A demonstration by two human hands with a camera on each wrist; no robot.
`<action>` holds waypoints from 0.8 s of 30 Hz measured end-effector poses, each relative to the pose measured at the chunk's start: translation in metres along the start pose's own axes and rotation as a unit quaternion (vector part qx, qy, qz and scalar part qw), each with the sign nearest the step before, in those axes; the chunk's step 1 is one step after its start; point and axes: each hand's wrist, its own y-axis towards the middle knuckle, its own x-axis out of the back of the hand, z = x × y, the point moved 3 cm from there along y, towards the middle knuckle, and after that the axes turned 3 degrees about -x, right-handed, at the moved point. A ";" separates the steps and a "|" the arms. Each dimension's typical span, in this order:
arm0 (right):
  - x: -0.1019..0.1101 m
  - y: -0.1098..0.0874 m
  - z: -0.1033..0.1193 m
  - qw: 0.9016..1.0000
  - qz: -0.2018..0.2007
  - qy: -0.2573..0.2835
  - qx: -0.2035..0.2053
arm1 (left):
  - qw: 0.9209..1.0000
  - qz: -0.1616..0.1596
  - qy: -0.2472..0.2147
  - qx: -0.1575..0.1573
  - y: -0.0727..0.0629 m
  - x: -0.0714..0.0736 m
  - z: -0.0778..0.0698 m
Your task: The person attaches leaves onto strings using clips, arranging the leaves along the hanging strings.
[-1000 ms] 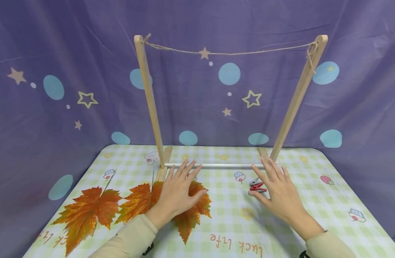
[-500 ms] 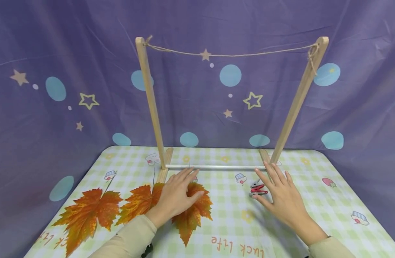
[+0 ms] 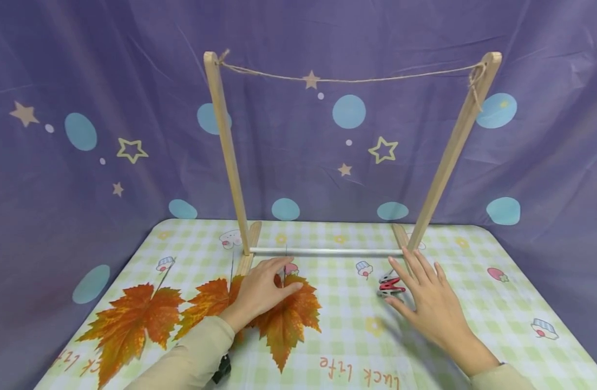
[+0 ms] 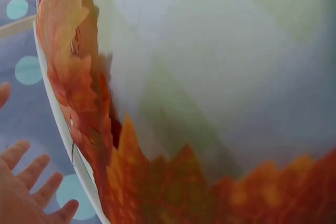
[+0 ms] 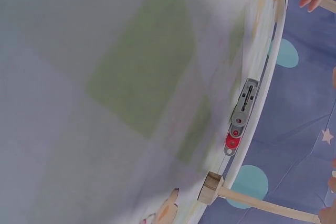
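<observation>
Three orange artificial maple leaves lie side by side: a left leaf [image 3: 135, 319], a middle leaf [image 3: 205, 303] and a right leaf [image 3: 293, 325], each with a thin dark stem. Over the right leaf's top is my left hand [image 3: 258, 292], fingers loosely bent and thumb apart, covering part of the middle leaf too. I cannot see it hold anything. My right hand [image 3: 433, 303] is held with spread fingers beside small red and grey clothes pegs [image 3: 391, 287]. In the right wrist view the pegs [image 5: 240, 119] lie close together; nothing is seen in this hand.
A wooden frame stands at the back, with a left post [image 3: 226, 146], a right post [image 3: 454, 151] and a white rod [image 3: 327, 252] between their feet. Twine [image 3: 352, 81] is tied across the top. A purple curtain [image 3: 279, 32] hangs behind the checked tablecloth [image 3: 347, 336].
My left hand's fingers have drawn back from the rod and bent, uncovering more of the right leaf and its stem. My right hand has shifted slightly right, away from the pegs.
</observation>
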 end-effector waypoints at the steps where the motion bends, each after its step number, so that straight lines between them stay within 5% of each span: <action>1: 0.000 0.000 0.000 1.000 -0.001 0.000 0.000 | 1.000 0.001 -0.007 0.004 0.001 0.000 0.002; 13: 0.001 -0.002 0.004 1.000 -0.006 0.004 0.003 | 0.998 -0.018 -0.057 0.034 0.012 0.001 0.024; 24: 0.001 0.001 0.005 1.000 -0.010 0.012 0.006 | 0.995 0.004 -0.066 0.074 0.022 -0.001 0.035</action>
